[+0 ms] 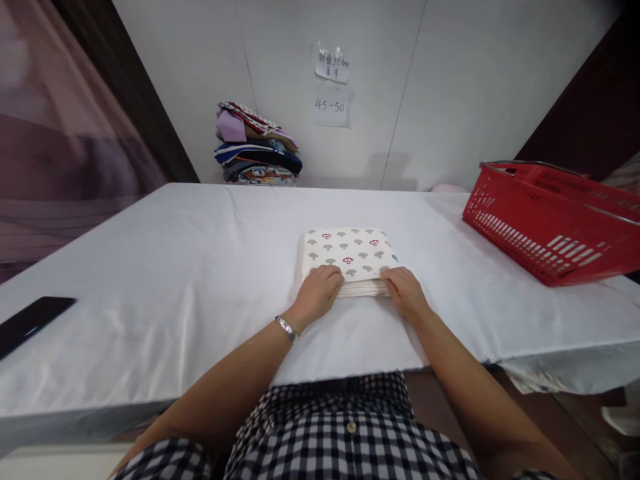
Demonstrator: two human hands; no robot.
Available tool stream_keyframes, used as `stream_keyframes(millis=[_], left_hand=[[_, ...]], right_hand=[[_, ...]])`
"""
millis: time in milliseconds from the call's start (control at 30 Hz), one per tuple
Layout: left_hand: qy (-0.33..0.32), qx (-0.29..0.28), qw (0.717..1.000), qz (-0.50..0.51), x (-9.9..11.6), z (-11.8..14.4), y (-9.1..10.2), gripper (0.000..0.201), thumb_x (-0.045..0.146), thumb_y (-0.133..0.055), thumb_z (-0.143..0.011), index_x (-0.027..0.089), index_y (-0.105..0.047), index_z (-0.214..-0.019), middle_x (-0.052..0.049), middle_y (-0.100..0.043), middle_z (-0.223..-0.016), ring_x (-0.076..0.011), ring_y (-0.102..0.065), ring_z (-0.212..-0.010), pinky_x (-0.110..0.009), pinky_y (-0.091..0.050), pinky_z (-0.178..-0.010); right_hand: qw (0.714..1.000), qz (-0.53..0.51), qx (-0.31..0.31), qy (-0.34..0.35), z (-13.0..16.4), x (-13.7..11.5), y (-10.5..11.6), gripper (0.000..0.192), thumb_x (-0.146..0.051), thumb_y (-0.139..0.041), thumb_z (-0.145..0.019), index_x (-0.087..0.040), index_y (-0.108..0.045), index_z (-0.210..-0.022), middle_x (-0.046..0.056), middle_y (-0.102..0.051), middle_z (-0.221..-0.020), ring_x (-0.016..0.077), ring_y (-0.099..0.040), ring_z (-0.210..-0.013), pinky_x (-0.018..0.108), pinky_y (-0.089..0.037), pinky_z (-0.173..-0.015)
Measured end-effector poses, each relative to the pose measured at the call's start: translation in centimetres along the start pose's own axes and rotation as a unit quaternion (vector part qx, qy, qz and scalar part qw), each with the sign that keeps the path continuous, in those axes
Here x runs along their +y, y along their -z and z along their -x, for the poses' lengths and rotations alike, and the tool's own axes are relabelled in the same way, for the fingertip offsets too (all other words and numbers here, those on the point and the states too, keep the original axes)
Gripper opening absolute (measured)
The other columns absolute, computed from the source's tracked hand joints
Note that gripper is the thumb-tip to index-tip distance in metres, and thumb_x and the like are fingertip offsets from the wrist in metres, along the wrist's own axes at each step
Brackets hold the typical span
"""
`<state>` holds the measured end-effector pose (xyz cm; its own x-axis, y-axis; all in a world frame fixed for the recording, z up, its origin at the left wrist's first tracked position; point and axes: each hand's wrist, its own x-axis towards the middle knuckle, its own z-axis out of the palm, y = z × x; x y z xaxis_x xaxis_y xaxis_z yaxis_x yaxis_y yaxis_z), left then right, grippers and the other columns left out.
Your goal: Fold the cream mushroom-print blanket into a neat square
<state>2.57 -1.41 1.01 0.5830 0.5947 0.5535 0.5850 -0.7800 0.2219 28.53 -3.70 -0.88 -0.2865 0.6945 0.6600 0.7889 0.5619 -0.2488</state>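
Note:
A folded cloth, white with grey and red mushroom prints, lies on the white-covered table in front of me. Its layers show along the near edge. My left hand grips the near left corner, fingers curled over the top. At the near right corner, my right hand pinches the cloth's edge between thumb and fingers. Both thumbs are partly hidden. A silver bracelet circles my left wrist.
A red plastic basket with metal handles stands on the right. Folded fabrics are stacked at the back, against the wall. A dark phone lies at the left edge. Two paper signs hang on the wall.

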Motion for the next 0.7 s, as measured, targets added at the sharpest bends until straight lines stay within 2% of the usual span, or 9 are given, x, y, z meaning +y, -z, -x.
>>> stream_keyframes(millis=[133, 267, 433, 700], left_hand=[[-0.018, -0.001, 0.999, -0.03, 0.22, 0.05, -0.12, 0.018, 0.012, -0.043, -0.09, 0.018, -0.059, -0.086, -0.007, -0.06, -0.105, -0.0199, -0.053, -0.096, -0.035, -0.044, -0.076], [-0.011, -0.01, 0.999, -0.044, 0.09, 0.17, -0.42, 0.024, 0.01, -0.042, -0.089, 0.02, -0.063, -0.092, -0.007, -0.06, -0.11, -0.0208, -0.053, -0.099, -0.036, -0.043, -0.077], [0.015, -0.019, 0.999, -0.035, 0.19, 0.06, -0.41, 0.022, 0.018, -0.043, -0.092, 0.021, -0.064, -0.098, -0.007, -0.06, -0.105, -0.0208, -0.054, -0.097, -0.036, -0.042, -0.078], [0.045, -0.068, 0.996, -0.047, 0.52, -0.42, -0.29, 0.016, 0.025, -0.049, -0.091, 0.02, -0.064, -0.09, -0.005, -0.061, -0.095, -0.0204, -0.053, -0.086, -0.036, -0.039, -0.072]], right_hand=[[1.0, -0.009, -0.019, -0.008, -0.09, -0.17, 0.1, 0.018, -0.019, -0.04, -0.092, -0.022, -0.057, -0.096, 0.006, -0.064, -0.091, 0.0211, -0.055, -0.084, 0.038, -0.044, -0.075], [0.999, -0.017, -0.03, -0.005, -0.14, -0.34, 0.22, 0.018, -0.016, -0.038, -0.091, -0.022, -0.055, -0.09, 0.005, -0.063, -0.089, 0.0201, -0.054, -0.082, 0.036, -0.042, -0.074], [0.999, -0.017, -0.034, -0.009, -0.1, -0.33, 0.16, 0.018, -0.015, -0.039, -0.089, -0.022, -0.055, -0.088, 0.005, -0.063, -0.086, 0.0205, -0.053, -0.081, 0.036, -0.042, -0.074], [0.998, -0.017, -0.068, -0.006, -0.24, -0.74, 0.28, 0.011, -0.013, -0.045, -0.084, -0.021, -0.054, -0.084, 0.005, -0.062, -0.089, 0.0206, -0.053, -0.082, 0.036, -0.04, -0.075]])
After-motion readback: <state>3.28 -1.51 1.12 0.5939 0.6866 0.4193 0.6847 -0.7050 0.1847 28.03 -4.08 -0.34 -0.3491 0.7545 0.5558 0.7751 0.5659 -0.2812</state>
